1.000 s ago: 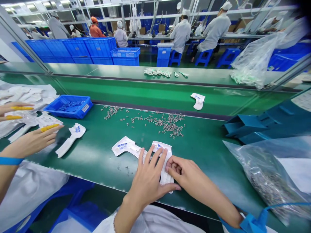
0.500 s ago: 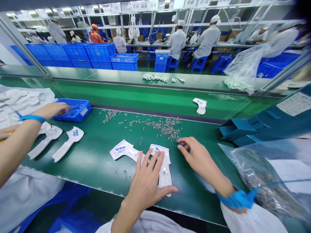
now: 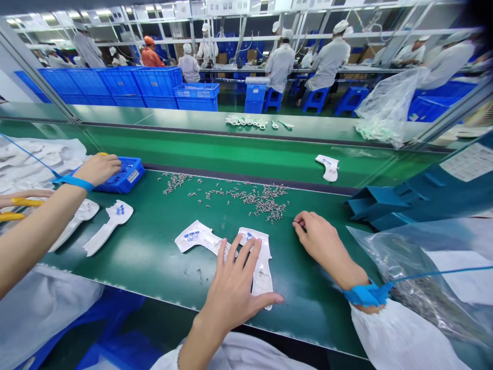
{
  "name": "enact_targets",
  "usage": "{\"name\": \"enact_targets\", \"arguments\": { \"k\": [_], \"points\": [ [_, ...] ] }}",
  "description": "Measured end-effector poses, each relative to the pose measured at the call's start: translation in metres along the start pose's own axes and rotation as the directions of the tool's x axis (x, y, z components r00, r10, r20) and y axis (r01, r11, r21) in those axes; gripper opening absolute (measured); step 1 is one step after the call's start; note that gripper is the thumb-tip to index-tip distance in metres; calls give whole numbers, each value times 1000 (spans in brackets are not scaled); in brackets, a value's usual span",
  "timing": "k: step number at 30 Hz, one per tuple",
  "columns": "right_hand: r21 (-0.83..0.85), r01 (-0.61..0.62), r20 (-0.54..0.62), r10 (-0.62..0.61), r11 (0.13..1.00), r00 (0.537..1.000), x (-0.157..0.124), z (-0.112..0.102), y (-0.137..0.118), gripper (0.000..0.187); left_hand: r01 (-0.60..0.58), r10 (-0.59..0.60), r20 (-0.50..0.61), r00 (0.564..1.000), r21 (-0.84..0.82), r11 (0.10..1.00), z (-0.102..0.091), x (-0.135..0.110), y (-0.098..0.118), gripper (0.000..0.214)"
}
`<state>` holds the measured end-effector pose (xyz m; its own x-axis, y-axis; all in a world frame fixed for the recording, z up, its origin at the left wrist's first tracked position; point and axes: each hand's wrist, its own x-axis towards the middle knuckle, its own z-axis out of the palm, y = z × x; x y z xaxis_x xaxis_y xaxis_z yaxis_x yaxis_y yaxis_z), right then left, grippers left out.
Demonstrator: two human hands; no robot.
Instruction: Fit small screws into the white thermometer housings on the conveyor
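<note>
My left hand (image 3: 234, 280) lies with fingers spread over a white plastic shell (image 3: 263, 264) with blue bits at its wide end. Its fingertips also reach the end of a second white shell (image 3: 195, 237), turned to the left. My right hand (image 3: 316, 237) is off to the right, thumb and fingertips pinched together above the green table. Whatever is in that pinch is too small or hidden to make out. Left of it lie many small metal parts (image 3: 267, 201), scattered loosely.
At left, a co-worker's hand (image 3: 100, 169) reaches over a blue tray (image 3: 133, 177); their other hand holds yellow-handled pliers (image 3: 26, 202). Another white shell (image 3: 109, 228) lies nearby. Beyond the table edge is one more shell (image 3: 328, 167). A clear bag (image 3: 419, 288) lies at right.
My right hand has moved right, away from the metal parts, and its fingers have closed. My left hand stays put. The far shell has shifted right; the co-worker's arm has moved right too.
</note>
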<state>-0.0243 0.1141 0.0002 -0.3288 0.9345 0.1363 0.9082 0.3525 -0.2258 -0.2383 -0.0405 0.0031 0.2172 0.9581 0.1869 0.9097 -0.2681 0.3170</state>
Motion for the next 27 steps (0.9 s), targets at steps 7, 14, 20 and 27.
{"name": "enact_targets", "arguments": {
  "k": [7, 14, 20, 27],
  "points": [
    [134, -88, 92, 76, 987, 993, 4, -14, 6, 17, 7, -7, 7, 1000, -10, 1000, -1, 1, 1, 90],
    [56, 100, 15, -101, 993, 995, 36, -10, 14, 34, -7, 7, -1, 1000, 17, 1000, -2, 1, -1, 91],
    [48, 70, 53, -72, 996, 996, 70, -2, 9, 22, -25, 25, 4, 1000, 28, 999, -2, 3, -1, 99],
    [531, -18, 175, -89, 847, 980, 23, -33, -20, 25, -83, 72, -195, 978, -45, 996, -8, 2, 1, 86]
  ]
}}
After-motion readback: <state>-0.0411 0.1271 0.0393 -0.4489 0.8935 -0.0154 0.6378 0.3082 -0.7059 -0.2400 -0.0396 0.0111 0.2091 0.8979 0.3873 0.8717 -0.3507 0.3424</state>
